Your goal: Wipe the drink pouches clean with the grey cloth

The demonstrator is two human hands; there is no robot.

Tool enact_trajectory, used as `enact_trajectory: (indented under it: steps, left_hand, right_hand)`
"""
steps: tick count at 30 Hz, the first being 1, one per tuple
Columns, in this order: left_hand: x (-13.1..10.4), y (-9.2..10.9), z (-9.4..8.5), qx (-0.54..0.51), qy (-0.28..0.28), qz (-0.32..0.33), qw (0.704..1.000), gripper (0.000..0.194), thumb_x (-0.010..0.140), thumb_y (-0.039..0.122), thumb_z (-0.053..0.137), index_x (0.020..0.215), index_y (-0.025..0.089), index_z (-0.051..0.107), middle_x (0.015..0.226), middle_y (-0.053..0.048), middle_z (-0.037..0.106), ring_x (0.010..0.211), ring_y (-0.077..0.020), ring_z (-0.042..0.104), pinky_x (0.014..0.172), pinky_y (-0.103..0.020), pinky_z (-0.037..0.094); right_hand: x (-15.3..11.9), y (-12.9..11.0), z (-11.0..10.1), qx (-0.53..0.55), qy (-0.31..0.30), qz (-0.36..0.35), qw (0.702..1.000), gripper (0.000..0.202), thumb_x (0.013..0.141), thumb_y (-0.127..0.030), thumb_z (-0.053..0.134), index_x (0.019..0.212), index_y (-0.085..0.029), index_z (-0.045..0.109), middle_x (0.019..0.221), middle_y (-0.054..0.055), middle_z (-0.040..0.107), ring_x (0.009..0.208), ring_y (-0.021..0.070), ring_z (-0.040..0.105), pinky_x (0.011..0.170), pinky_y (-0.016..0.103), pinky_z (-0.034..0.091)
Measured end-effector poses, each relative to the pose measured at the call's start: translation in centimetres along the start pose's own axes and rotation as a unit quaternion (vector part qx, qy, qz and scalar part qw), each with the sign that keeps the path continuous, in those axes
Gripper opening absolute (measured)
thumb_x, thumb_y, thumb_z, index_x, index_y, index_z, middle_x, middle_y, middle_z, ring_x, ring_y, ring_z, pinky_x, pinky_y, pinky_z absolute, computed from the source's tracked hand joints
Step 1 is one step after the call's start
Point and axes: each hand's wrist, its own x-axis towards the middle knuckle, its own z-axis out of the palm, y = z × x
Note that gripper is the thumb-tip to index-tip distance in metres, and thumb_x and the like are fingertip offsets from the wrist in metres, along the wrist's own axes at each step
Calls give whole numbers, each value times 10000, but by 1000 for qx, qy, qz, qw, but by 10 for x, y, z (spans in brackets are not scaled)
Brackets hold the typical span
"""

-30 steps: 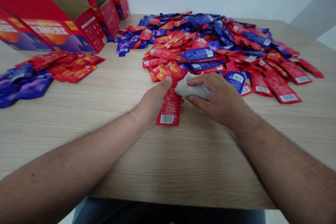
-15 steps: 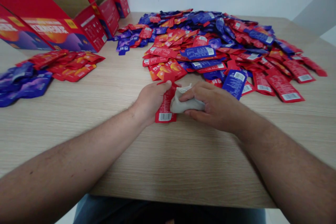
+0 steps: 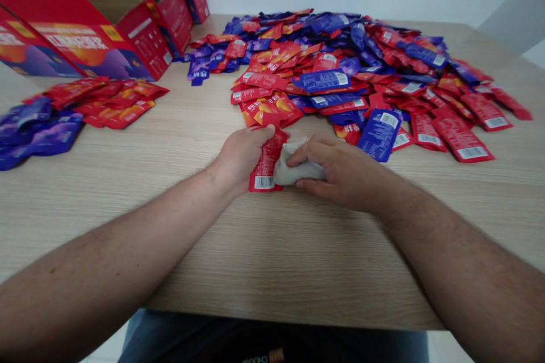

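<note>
My left hand (image 3: 242, 160) grips a red sachet (image 3: 264, 165) near its top end, thumb lying on the upper part. The sachet's printed back with a white barcode faces up, its barcode end toward me. In my right hand (image 3: 336, 169) is a bunched pale grey cloth (image 3: 300, 167), closed between thumb and fingers. The cloth touches the right side of the sachet and covers part of it. My left fingers under the sachet are hidden.
A large heap of red and blue sachets (image 3: 327, 79) lies beyond my hands. Red sachets (image 3: 123, 103) and blue sachets (image 3: 42, 130) lie in a small group at left. Open red cartons (image 3: 142, 45) stand behind that group. The wooden table's front edge (image 3: 298, 323) is near my lap.
The cloth has shifted very slightly against the sachet. Both hands keep their hold, and the whole view has moved a little.
</note>
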Motion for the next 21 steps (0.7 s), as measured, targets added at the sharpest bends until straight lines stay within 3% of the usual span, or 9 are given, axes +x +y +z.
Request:
enact_trajectory:
  steps: [2, 6, 10, 14, 19, 21]
  left_hand:
    - [0, 1, 0, -1, -10, -13, 1000, 228, 977, 225, 594, 931, 89, 772, 691, -81, 736, 577, -197, 661, 560, -310, 544]
    - [2, 1, -3, -7, 3, -3, 1000, 229, 982, 212, 596, 974, 78, 781, 701, -83, 747, 567, -177, 655, 562, -284, 539]
    - [3, -1, -3, -8, -22, -18, 1000, 262, 992, 249, 592, 1030, 78, 786, 705, -97, 750, 596, -216, 698, 564, -313, 563]
    - [3, 2, -1, -27, 2, -31, 999, 269, 1012, 234, 561, 1051, 73, 772, 688, -83, 734, 555, -194, 674, 548, -301, 560]
    - [5, 8, -3, -22, -11, -80, 996, 332, 1053, 294, 503, 1136, 90, 753, 716, -105, 745, 582, -225, 701, 525, -317, 558]
    - [7, 10, -5, -33, -14, -92, 995, 356, 1067, 307, 468, 1144, 97, 745, 730, -112, 752, 599, -237, 711, 539, -334, 571]
  right_hand:
    - [-1, -2, 0, 7, -40, -1, 999, 318, 868, -242, 769, 1182, -295, 749, 1152, 56, 718, 1046, 268, 695, 939, 424, 549]
    - [-2, -3, 0, -6, -10, 26, 1000, 331, 876, -244, 760, 1202, -297, 739, 1213, 69, 712, 1109, 293, 689, 978, 458, 541]
    - [-2, -3, -1, 13, -57, -1, 998, 308, 874, -238, 768, 1176, -298, 747, 1149, 55, 703, 1039, 259, 699, 926, 412, 550]
    - [-2, -3, -1, -7, -29, 33, 999, 342, 874, -241, 753, 1211, -296, 742, 1210, 73, 702, 1089, 286, 689, 954, 448, 537]
    - [-2, 0, -2, 31, -69, 0, 997, 327, 855, -244, 781, 1177, -295, 755, 1145, 49, 720, 1055, 264, 698, 930, 407, 537]
    - [-2, 2, -1, 28, -54, 0, 998, 334, 858, -254, 781, 1189, -297, 754, 1173, 55, 725, 1069, 272, 700, 930, 413, 536]
